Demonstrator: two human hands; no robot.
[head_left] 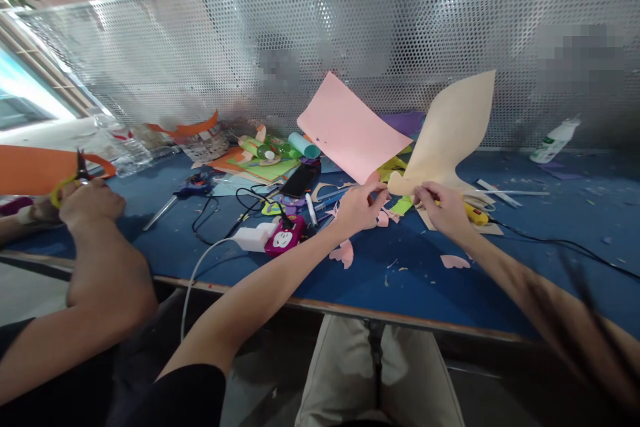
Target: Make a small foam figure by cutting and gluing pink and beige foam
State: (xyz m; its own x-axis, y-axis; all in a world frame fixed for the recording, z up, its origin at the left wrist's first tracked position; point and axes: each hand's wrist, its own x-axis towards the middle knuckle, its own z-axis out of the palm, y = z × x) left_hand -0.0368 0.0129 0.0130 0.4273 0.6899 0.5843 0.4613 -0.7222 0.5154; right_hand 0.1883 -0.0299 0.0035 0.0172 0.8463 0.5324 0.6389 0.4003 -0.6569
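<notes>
Fingers point(380, 199) are hiding the ends of the cream cutout point(401, 183), which is sitting just right of the pink sheet's point(353, 127) near corner; left hand point(361, 207) and right hand point(443, 207) are pinching it, forearms point(285, 280) angling inward, dark strands point(580, 287) blurring across the right.

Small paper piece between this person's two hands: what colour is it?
The small paper piece is pale cream, slightly peachy; the head view shows it.

A black sleeve point(193, 390) shows — with beige trousers point(333, 373).
</notes>
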